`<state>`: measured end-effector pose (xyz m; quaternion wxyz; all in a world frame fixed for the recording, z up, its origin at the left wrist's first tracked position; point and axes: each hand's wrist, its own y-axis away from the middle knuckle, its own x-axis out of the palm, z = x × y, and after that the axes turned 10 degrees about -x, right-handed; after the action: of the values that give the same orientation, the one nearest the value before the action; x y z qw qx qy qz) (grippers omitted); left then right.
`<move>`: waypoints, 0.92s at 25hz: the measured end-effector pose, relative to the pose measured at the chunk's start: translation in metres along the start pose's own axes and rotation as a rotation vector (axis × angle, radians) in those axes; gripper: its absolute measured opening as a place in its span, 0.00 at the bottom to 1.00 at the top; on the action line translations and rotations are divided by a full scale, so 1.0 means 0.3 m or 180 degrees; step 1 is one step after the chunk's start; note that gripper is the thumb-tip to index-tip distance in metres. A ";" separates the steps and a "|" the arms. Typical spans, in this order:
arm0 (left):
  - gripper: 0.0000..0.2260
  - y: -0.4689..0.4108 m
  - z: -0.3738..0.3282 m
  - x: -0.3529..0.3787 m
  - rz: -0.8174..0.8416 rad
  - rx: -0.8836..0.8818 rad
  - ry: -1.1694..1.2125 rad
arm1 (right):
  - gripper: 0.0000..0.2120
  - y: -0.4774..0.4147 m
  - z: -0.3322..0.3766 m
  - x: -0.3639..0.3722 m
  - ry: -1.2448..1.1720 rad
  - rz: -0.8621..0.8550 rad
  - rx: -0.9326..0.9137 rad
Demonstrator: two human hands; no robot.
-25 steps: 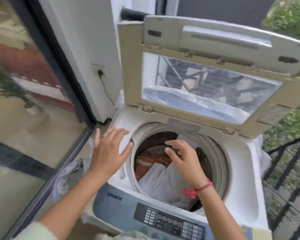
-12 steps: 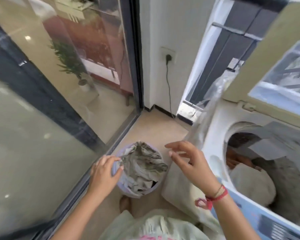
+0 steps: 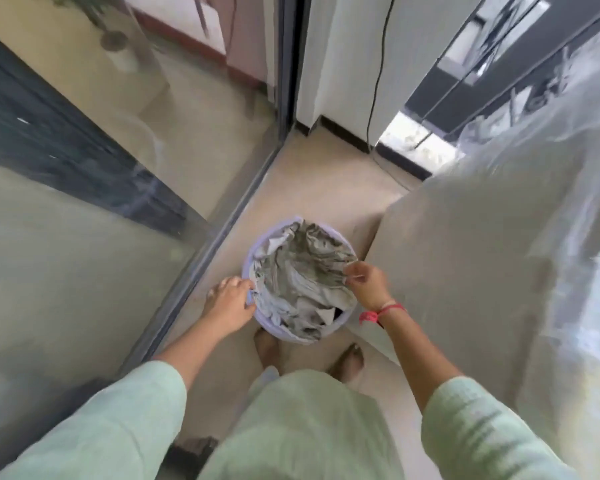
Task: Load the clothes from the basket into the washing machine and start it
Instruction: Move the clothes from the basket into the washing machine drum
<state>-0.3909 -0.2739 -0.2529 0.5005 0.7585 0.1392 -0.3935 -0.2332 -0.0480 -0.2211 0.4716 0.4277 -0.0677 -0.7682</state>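
We are reaching down into the basket for the next load of clothes.

The washing machine [image 3: 465, 271], shrouded in plastic, is filling the right; its tub is out of view. The lavender basket [image 3: 257, 247] is sitting on the floor just left of it, near our feet, holding the crumpled grey clothes [image 3: 302, 275]. Our left hand [image 3: 227, 301] is curling over the near-left rim, and our right hand [image 3: 366, 280] is pinching a fold. That thin pinch may slip or lift only one garment (the pile looks tangled), trailing cloth onto the floor.
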 end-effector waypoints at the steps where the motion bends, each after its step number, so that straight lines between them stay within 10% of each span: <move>1: 0.18 -0.059 0.008 0.053 0.0114 -0.0004 -0.0062 | 0.11 -0.044 -0.075 0.069 0.0283 0.0186 0.0119; 4: 0.20 -0.189 0.024 0.212 0.0299 0.0108 -0.0247 | 0.18 -0.115 -0.275 0.234 0.0986 0.0708 0.0344; 10: 0.23 -0.316 0.060 0.483 0.0425 0.0257 -0.0802 | 0.48 -0.331 -0.471 0.430 0.3239 0.0477 -0.1205; 18: 0.23 -0.308 0.100 0.425 0.0483 -0.0026 -0.0649 | 0.14 -0.521 -0.377 0.322 0.2981 0.0535 -0.1197; 23: 0.19 -0.277 0.088 0.239 0.0096 -0.0215 0.0294 | 0.11 -0.244 -0.321 0.202 0.1368 -0.0793 -0.0552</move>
<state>-0.4065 -0.2716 -0.3645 0.5247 0.7605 0.1639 -0.3456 -0.2242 -0.0268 -0.3544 0.4118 0.5441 0.1534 -0.7147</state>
